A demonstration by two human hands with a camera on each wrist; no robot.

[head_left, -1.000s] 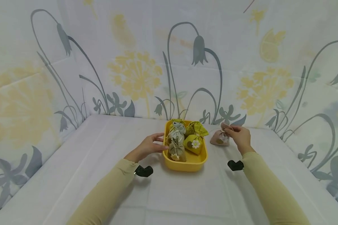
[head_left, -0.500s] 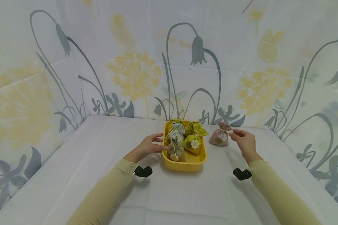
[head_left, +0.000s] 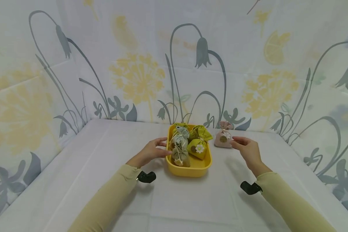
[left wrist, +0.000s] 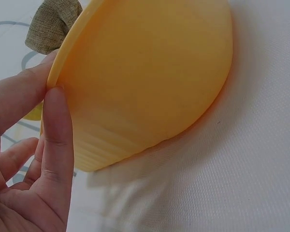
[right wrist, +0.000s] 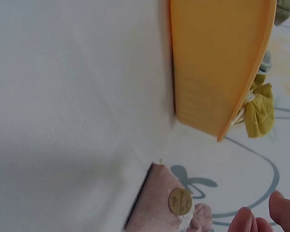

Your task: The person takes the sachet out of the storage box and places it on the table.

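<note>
Right hand (head_left: pixel 248 152) pinched the pink bag (head_left: pixel 222 143) by its neck 1.0 s ago; that grip is off now, fingers relaxed at the bag's right side, holding nothing. Contact: can't tell. Pink bag stands upright on the white table (head_left: pixel 188 199), right of the yellow box (head_left: pixel 188 173) and outside it, shifted a touch toward the patterned backdrop (head_left: pixel 136 77), neck straighter than before. Left hand (head_left: pixel 150 151) same as earlier: narrow pinch on box's left rim, 1 digit against the outer wall, another over the edge, probably steadying it. Box holds at least 4 bags, incl. grey-blue bag (head_left: pixel 179 135), olive bag (head_left: pixel 181 157), yellow-green bag (head_left: pixel 196 148); exact count hidden. Judgement: pink bag's placement looks about done, maybe just being straightened, right hand otherwise free.
</note>
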